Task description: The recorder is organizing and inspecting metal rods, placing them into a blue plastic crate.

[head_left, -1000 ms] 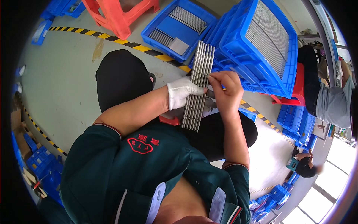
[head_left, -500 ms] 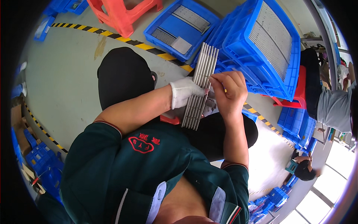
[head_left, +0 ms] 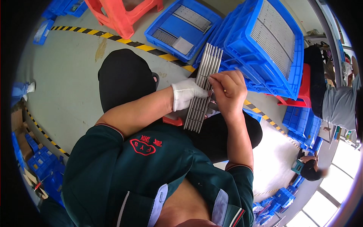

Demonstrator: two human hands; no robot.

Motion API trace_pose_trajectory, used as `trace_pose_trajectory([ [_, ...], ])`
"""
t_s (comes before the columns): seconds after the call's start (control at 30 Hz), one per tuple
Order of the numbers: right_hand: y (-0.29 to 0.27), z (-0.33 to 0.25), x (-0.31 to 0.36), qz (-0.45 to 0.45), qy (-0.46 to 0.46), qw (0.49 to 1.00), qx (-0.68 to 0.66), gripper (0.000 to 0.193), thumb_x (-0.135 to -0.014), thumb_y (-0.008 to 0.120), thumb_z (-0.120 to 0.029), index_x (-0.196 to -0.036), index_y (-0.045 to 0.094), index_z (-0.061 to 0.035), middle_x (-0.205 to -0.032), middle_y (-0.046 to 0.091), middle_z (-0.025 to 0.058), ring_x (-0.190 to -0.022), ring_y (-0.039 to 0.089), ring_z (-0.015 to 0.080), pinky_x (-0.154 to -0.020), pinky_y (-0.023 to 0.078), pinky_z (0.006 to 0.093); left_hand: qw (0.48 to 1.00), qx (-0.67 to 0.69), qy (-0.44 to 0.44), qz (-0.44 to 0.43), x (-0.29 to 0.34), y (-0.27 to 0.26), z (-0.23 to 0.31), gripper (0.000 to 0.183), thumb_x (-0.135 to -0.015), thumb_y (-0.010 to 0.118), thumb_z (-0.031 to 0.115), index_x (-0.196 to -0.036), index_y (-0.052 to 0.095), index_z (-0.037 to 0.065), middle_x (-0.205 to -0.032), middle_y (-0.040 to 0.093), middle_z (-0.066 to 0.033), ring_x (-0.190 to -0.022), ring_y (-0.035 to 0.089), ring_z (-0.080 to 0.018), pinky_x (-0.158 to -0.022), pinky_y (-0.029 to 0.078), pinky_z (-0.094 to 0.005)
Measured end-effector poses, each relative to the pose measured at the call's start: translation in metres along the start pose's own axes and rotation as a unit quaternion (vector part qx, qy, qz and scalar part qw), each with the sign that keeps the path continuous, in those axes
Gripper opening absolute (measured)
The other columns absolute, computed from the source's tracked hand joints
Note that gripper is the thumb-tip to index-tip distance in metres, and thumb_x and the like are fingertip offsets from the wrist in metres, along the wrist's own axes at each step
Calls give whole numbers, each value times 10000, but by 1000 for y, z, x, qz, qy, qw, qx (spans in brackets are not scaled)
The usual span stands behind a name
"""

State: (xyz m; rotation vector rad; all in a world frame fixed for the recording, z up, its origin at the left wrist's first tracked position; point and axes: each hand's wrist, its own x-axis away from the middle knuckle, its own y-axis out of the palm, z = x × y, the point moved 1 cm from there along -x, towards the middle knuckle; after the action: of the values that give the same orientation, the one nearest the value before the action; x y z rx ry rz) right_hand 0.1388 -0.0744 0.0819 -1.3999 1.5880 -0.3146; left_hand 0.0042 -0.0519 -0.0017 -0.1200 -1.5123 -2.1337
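A flat row of several slim silver metal rods (head_left: 203,81) stands out over my lap, side by side and slanted. My left hand (head_left: 186,92), in a white glove with bare fingertips showing, is closed around the row near its middle. My bare right hand (head_left: 230,90) is at the row's right edge, thumb and forefinger pinched together by the rods. Whatever small thing may be in that pinch is too small to make out. Short dark lines cross the rods near both hands. The rods' undersides are hidden.
Ahead, a shallow blue tray (head_left: 154,31) holds more rods and a white card. Right of it rises a stack of blue crates (head_left: 242,45), its top one full of rods. A red stool (head_left: 124,17) stands far left. People (head_left: 336,106) sit at the right.
My right hand has shifted slightly left and up along the rods' edge, its pinch still closed. The left hand and rods stay nearly in place.
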Motion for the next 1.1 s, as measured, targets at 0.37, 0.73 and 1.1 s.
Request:
trace_pose_trajectory([
  [0.37, 1, -3, -2, 7, -73, 996, 48, 148, -628, 729, -8, -757, 666, -43, -728, 606, 59, -693, 548, 227, -600, 450, 319, 999, -4, 31, 23, 2, 6, -1, 256, -823, 586, -2, -1078, 566, 21, -944, 632, -114, -852, 647, -246, -740, 546, -373],
  [0.73, -1, -1, 1, 15, -37, 999, 17, 142, -624, 726, -29, -751, 670, -60, -717, 598, 53, -678, 544, 226, -608, 442, 328, 1000, -3, 19, 7, 4, 9, 3, 274, -834, 595, 15, -1105, 553, 15, -960, 630, -130, -883, 647, -281, -760, 548, -439],
  [1.1, 1, 0, 2, 20, 14, 999, -45, 119, -655, 715, -11, -761, 674, -47, -735, 607, 55, -706, 542, 222, -614, 443, 318, 1000, 21, 18, 8, 3, 12, 2, 269, -851, 573, 0, -1118, 549, 20, -975, 623, -119, -883, 644, -268, -779, 546, -420],
])
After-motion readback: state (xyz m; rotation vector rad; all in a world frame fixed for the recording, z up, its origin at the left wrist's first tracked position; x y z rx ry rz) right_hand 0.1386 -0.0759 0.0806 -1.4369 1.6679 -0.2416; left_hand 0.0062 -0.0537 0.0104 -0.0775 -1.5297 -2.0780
